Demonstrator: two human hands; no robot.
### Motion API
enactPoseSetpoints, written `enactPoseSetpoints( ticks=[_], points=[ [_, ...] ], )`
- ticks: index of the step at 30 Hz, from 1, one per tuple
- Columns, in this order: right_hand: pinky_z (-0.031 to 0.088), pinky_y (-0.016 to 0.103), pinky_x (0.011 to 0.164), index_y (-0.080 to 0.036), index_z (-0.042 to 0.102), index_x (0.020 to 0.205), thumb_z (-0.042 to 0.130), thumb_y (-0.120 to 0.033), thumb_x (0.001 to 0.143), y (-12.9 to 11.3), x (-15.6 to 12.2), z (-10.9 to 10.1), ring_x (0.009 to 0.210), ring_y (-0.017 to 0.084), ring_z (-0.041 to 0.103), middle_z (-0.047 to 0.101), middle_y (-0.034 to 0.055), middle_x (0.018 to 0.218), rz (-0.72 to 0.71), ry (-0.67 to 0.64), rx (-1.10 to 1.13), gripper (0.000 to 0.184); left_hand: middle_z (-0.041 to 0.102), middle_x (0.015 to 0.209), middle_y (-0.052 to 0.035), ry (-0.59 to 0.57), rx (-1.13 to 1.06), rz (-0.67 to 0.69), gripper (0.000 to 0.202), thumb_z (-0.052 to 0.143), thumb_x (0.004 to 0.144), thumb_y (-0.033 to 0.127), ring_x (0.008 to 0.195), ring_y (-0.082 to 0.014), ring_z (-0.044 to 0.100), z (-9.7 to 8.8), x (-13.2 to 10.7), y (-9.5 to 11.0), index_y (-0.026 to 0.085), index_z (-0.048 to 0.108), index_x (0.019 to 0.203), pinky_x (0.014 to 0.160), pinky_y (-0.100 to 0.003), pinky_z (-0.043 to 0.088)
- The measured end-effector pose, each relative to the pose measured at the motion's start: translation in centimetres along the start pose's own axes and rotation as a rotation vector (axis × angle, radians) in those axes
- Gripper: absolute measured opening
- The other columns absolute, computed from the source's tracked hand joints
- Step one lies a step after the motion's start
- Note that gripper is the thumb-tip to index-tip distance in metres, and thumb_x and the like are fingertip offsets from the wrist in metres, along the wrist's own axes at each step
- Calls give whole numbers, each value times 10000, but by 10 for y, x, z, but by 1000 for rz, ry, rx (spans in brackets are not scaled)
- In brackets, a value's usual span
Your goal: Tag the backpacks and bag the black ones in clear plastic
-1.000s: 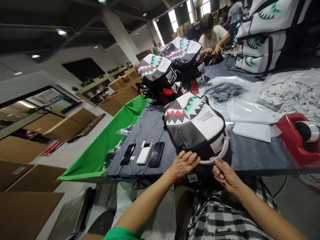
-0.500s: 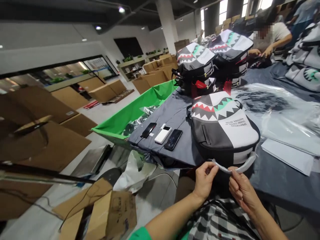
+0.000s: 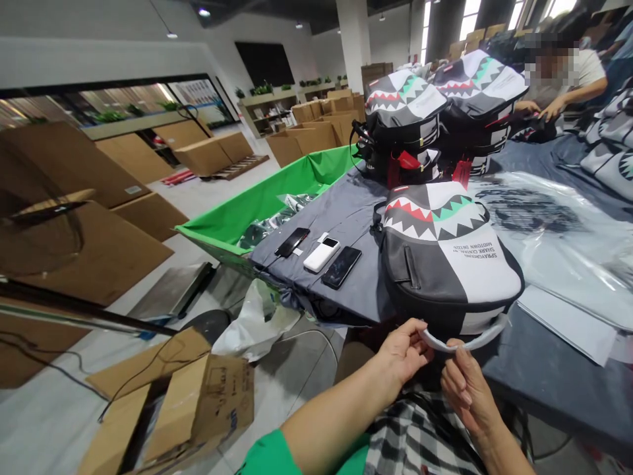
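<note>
A grey and white backpack (image 3: 445,257) with a toothed shark-mouth print lies on the cloth-covered table in front of me. Its top handle (image 3: 482,338), covered in a pale wrap, arches toward me over the table's near edge. My left hand (image 3: 406,349) pinches the handle's left end. Farther along, near the middle of the handle, my right hand (image 3: 465,376) grips it between thumb and fingers, the other fingers curled in. What lies under my fingertips is hidden.
Left of the backpack are a white power bank (image 3: 321,255) and two black phones (image 3: 341,267) (image 3: 293,242). Stacked backpacks (image 3: 405,109) stand behind, clear plastic bags (image 3: 558,231) and white sheets (image 3: 568,320) at right. A green bin (image 3: 212,231) adjoins the table; a person (image 3: 564,79) works beyond.
My view has shifted slightly. The wrap along the handle looks smoother and closer-fitting now. Both hands stay at the handle, the left one turned with its fingers more spread underneath.
</note>
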State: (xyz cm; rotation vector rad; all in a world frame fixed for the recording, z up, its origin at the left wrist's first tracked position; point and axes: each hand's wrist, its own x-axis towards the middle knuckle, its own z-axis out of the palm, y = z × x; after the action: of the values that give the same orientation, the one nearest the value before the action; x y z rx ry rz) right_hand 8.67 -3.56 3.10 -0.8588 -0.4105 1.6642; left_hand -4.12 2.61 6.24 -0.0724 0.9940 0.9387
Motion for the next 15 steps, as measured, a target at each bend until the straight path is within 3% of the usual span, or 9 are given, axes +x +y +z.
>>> enactPoseSetpoints(
  ticks=[3, 7, 10, 13, 15],
  points=[
    [187, 113, 314, -222, 615, 872, 838, -508, 792, 2, -2, 0, 307, 2, 175, 336, -131, 427, 28, -33, 0, 372, 611, 600, -1, -3, -50, -65, 194, 712, 735, 33, 583, -145, 631, -2, -2, -2, 139, 580, 642, 706, -329, 559],
    [178, 101, 303, -217, 652, 889, 841, -475, 799, 8, -1, 1, 302, -5, 130, 327, -136, 415, 44, -63, 41, 332, 672, 667, -4, -43, -305, -115, 188, 662, 801, 28, 698, -151, 692, -10, -5, -6, 149, 590, 677, 814, -356, 549],
    [175, 92, 298, -225, 681, 923, 860, -462, 781, 10, -1, -1, 303, -13, 98, 355, -137, 426, 83, -89, 85, 329, 742, 802, -24, -183, -385, -155, 114, 749, 843, 185, 845, -201, 720, -25, -5, -7, 150, 652, 795, 888, -421, 529],
    [148, 83, 294, -267, 685, 1099, 864, -465, 775, 10, -4, -7, 296, -21, 111, 440, -129, 474, 143, -117, 82, 420, 758, 1027, -99, -394, -289, -194, 439, 895, 712, 440, 1030, -293, 699, -46, -7, -6, 135, 700, 960, 930, -443, 517],
    [148, 75, 304, -294, 641, 1206, 864, -462, 775, 9, -9, -13, 296, -24, 155, 496, -119, 520, 168, -99, 46, 513, 740, 1047, -137, -406, -219, -190, 569, 931, 632, 516, 1059, -312, 686, -57, -9, -6, 110, 704, 960, 929, -409, 518]
  ],
)
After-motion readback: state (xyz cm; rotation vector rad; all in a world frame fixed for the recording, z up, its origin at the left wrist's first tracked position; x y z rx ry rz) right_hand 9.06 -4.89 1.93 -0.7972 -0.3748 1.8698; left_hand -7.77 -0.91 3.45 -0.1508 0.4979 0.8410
